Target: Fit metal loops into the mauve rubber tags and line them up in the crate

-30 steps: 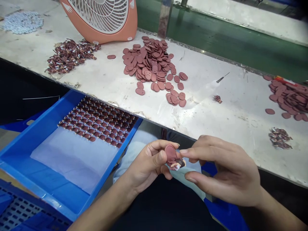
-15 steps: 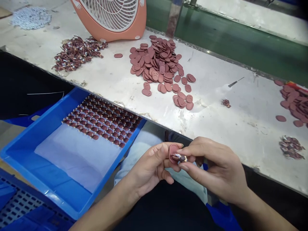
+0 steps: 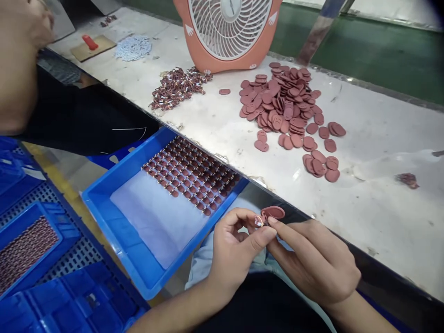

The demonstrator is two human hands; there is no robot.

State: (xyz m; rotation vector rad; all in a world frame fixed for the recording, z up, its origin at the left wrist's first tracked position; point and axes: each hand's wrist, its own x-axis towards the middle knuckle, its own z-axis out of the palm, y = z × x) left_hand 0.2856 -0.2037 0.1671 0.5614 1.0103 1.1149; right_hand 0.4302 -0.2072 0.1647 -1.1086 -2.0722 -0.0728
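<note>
Above my lap, close to the bench edge, my two hands meet around one small piece. My left hand (image 3: pixel 239 245) pinches a little dark figure part (image 3: pixel 258 221) with white and orange marks between thumb and fingers. A reddish-brown oval disc (image 3: pixel 274 212) sticks up beside it, and the fingertips of my right hand (image 3: pixel 312 259) are closed at its lower edge. Whether disc and figure part are joined, I cannot tell. Left of my hands, a blue tray (image 3: pixel 138 277) holds rows of similar assembled pieces (image 3: pixel 194 171) on a pale sheet.
On the bench lie a heap of oval discs (image 3: pixel 277 99), a pile of dark figure parts (image 3: pixel 178 88) and pale blue bits (image 3: pixel 133 47). An orange fan (image 3: pixel 229 64) stands behind. Another person's arm (image 3: pixel 17 69) is at upper left. Blue bins (image 3: pixel 65 296) sit below left.
The view has swung left, bringing the other person's arm and more bins in. The disc has turned from facing me in my left fingers to sticking up between both hands.
</note>
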